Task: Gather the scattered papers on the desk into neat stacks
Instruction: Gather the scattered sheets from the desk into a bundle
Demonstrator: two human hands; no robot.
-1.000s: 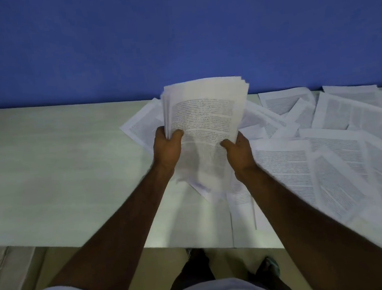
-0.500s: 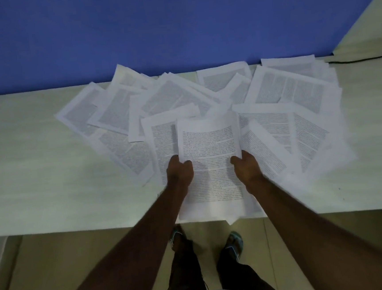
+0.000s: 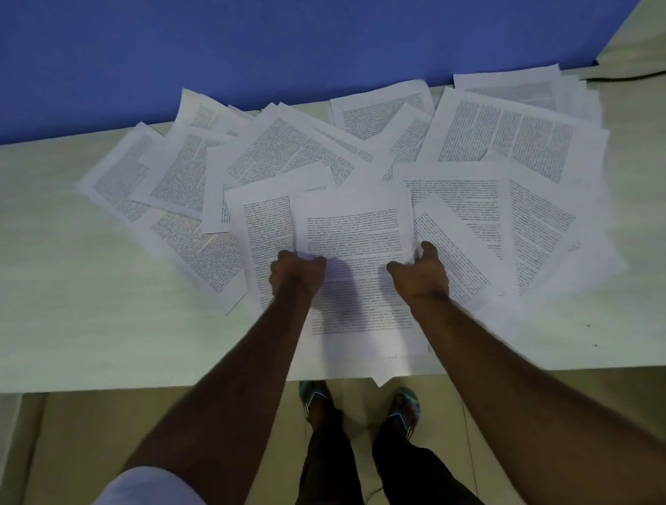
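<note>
The gathered stack of papers (image 3: 357, 250) lies in the middle of the table (image 3: 43, 277) at its near edge, long axis running from the person toward the blue wall (image 3: 303, 25), its printed top facing up and one corner jutting past the table edge. The left hand (image 3: 295, 273) grips its left side with fingers curled and thumb on top; the right hand (image 3: 421, 270) holds the right side, thumb on the page and fingers wrapped round the edge. A second ago the stack was lifted upright above the table, and half a second ago it was already lowered much as now. The scattered sheets (image 3: 506, 132) fan out at many angles behind and to both sides of it. Their printed lines are too small to read.
</note>
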